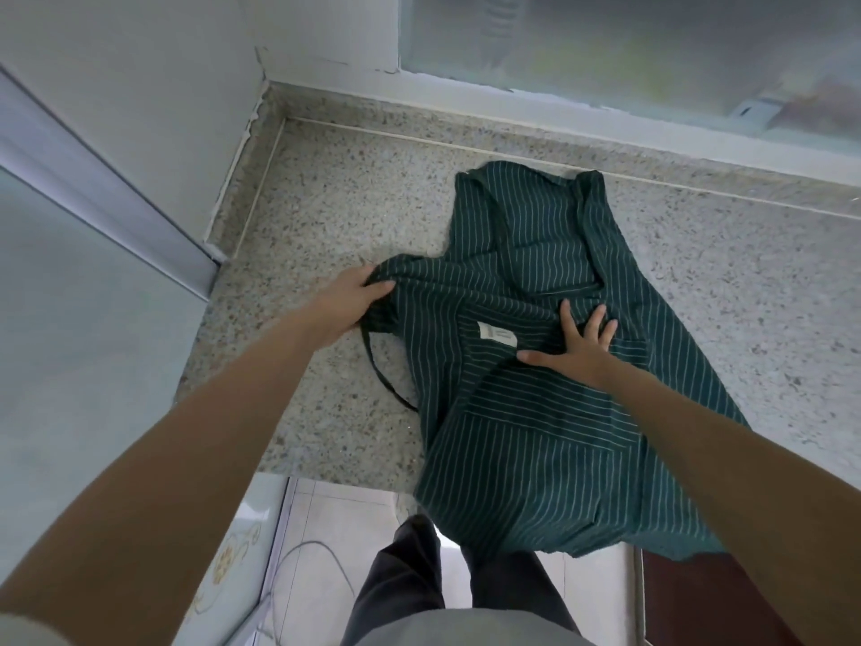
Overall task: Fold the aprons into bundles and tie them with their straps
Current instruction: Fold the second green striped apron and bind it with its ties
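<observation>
1. The left hand [347, 298] reaches in from the lower left and grips a bunched corner of a dark green apron [526, 366], fingers curled around the cloth with the thumb on top.
2. The right hand [575, 347] comes in from the lower right and lies flat on the middle of the apron, fingers spread wide, palm pressing the cloth down.
3. The apron has thin pale stripes. It lies crumpled and partly folded over itself on a speckled stone bench [326, 216], with its far end near the back edge of the bench and its near end hanging over the front edge.
4. A small white label [497, 337] is sewn to the cloth, just left of the right hand's thumb.
5. A thin dark strap [382, 377] runs from under the left hand across the bare bench and curves back to the apron's left edge.
6. Both forearms are bare.
7. Behind the bench, a pale wall meets a frosted window [652, 44] at the upper right.
8. To the left stands a pale blue-grey panel [93, 319], touching the bench's side.
9. Below the bench edge, the person's dark trousers [410, 585] show against a light tiled floor [326, 519], where a grey cable [307, 552] loops.
</observation>
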A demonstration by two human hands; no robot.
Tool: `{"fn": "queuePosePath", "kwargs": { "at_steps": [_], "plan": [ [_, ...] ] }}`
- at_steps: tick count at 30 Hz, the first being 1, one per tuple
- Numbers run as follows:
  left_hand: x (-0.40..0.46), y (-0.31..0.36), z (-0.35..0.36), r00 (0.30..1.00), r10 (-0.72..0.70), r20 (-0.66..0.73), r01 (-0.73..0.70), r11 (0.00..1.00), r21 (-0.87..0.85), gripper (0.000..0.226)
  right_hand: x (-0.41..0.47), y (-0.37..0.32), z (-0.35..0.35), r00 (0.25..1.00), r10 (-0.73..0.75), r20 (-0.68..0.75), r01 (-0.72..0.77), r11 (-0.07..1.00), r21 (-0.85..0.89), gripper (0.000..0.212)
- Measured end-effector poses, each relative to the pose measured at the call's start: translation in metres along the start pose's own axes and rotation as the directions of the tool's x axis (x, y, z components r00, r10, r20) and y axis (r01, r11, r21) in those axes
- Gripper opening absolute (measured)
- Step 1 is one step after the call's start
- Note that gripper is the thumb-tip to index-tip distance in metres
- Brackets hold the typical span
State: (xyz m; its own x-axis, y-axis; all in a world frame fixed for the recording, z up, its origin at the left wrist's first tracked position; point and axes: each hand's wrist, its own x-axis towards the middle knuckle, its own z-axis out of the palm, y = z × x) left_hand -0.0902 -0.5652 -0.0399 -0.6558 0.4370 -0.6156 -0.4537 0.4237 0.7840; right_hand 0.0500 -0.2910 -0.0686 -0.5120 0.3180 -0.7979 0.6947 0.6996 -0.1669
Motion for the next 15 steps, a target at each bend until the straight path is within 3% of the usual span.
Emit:
{"fn": "queuePosePath", "kwargs": {
  "at_steps": [1, 3, 6, 8, 10, 11, 13, 15],
  "plan": [
    [0.001, -0.002, 0.009, 0.997, 0.055, -0.053, -0.054, 0.998, 0.017, 0.03, -0.001, 0.0, 0.001, 1.0, -0.002, 0.001, 0.003, 1.0, -0.008, 0.135],
    [0.003, -0.008, 0.026, 0.969, 0.2, -0.144, -0.166, 0.961, 0.219, 0.031, -0.003, -0.001, 0.004, 1.0, 0.002, -0.009, -0.003, 0.999, -0.039, 0.138],
    [0.005, -0.014, 0.025, 0.893, 0.398, -0.211, -0.194, 0.762, 0.618, 0.026, -0.005, -0.006, 0.01, 0.997, 0.041, -0.062, -0.047, 0.994, -0.099, 0.136],
    [0.005, -0.01, 0.009, 0.873, 0.445, -0.201, -0.146, 0.631, 0.762, 0.026, -0.005, -0.007, 0.01, 0.995, 0.054, -0.087, -0.062, 0.994, -0.094, 0.137],
    [0.002, -0.002, -0.005, 0.906, 0.389, -0.169, -0.085, 0.556, 0.827, 0.034, -0.006, -0.008, 0.009, 0.993, 0.051, -0.111, -0.06, 0.995, -0.08, 0.136],
    [0.0, 0.001, -0.008, 0.926, 0.342, -0.161, -0.063, 0.558, 0.827, 0.039, -0.009, -0.009, 0.01, 0.989, 0.043, -0.145, -0.055, 0.996, -0.075, 0.135],
    [-0.01, 0.008, -0.003, 0.961, 0.224, -0.161, -0.05, 0.717, 0.695, 0.041, -0.018, -0.012, 0.019, 0.954, -0.01, -0.299, -0.012, 0.997, -0.072, 0.129],
    [-0.019, 0.012, 0.008, 0.994, 0.081, -0.075, -0.053, 0.947, 0.316, 0.031, -0.026, -0.018, 0.035, 0.881, -0.082, -0.466, 0.07, 0.997, -0.043, 0.116]
  ]
}}
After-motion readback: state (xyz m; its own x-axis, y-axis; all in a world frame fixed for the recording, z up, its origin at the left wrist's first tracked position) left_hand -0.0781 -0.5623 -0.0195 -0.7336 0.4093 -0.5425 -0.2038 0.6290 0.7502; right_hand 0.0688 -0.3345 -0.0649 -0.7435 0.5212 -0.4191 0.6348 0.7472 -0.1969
